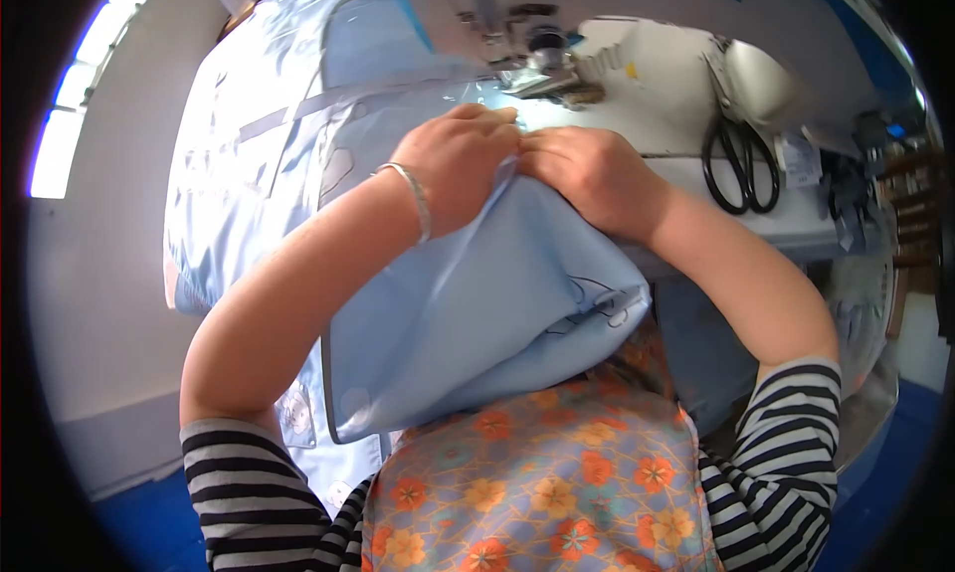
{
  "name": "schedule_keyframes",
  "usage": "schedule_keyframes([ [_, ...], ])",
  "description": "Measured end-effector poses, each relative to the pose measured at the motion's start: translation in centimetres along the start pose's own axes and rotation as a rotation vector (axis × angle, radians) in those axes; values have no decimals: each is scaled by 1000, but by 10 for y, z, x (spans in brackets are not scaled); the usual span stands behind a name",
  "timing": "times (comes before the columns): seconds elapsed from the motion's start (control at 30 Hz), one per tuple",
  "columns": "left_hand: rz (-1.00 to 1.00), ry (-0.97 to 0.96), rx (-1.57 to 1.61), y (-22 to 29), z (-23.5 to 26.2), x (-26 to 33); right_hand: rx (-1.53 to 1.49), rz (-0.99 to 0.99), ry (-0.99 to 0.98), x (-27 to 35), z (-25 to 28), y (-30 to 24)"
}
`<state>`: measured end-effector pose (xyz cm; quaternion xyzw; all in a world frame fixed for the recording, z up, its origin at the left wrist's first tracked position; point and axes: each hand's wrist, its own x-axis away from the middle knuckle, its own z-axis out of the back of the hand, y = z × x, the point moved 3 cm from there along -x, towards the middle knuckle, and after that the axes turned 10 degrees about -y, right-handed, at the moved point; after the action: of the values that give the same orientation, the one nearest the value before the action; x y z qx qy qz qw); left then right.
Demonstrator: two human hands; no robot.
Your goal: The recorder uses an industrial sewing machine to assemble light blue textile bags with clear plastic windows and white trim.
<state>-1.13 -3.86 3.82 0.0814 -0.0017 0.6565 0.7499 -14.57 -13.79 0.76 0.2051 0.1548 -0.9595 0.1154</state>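
Light blue fabric [448, 313] with dark edging drapes from the sewing machine bed down over my lap. My left hand [458, 159], a silver bangle on its wrist, presses down on the cloth with its fingers bunched by the machine's needle area. Beside it, almost touching, my right hand [587, 169] pinches a fold of the same cloth. The presser foot [547, 80] of the sewing machine [676, 5] stands just beyond my fingertips, under a bright light. My fingertips are partly hidden by the fold and the glare.
Black-handled scissors [741, 164] lie on the machine table at the right, near a small white packet [799, 161]. More pale blue cloth with clear, shiny sheeting [249, 134] spreads over the left. A white wall [109, 303] stands at the far left.
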Motion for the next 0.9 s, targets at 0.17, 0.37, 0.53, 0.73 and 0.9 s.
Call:
schedule_keyframes([
  [0.17, -18, -87, 3, 11, 19, 16, 51, -29, -16, 3, -13, 7],
  [0.37, 54, -350, 115, 96, 54, 119, 59, -48, 42, 2, -12, 7],
  [0.53, 516, -145, -112, 135, 10, 198, -382, -417, 166, 23, -1, -6],
  [0.73, 545, 280, -277, 52, -25, 220, -1472, -618, 233, 78, -21, -68],
  [0.9, 472, 502, -540, -15, 41, 195, -1880, -491, 51, 99, -34, -127],
])
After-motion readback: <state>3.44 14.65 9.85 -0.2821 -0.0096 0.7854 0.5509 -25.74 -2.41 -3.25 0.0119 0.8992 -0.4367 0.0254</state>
